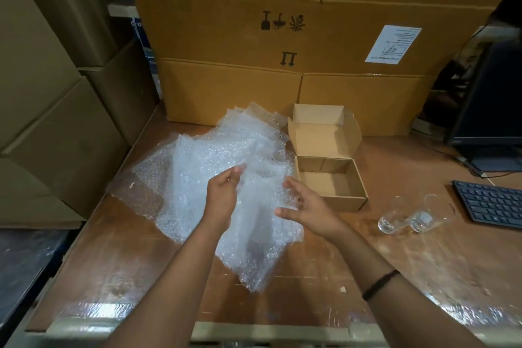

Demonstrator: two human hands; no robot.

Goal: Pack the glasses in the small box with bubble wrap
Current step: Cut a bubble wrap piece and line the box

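Stacked cartons (282, 37) wall the wooden table (423, 263) at 12 o'clock, with a monitor (488, 93) at 2 and a keyboard (491, 203) at 3. The open small box (333, 195) sits at 1 o'clock from the hands, touching the bubble wrap pile (197, 155). Two glasses (394, 215) at 3 o'clock seem to lie on their sides, mouths toward 1 o'clock. The left hand (223, 195) pinches a lifted bubble wrap sheet (254, 234); the right hand (308, 206) is spread loose at its edge.

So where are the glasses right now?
In the head view, the two glasses sit on the right of the table, between the small box and the keyboard.
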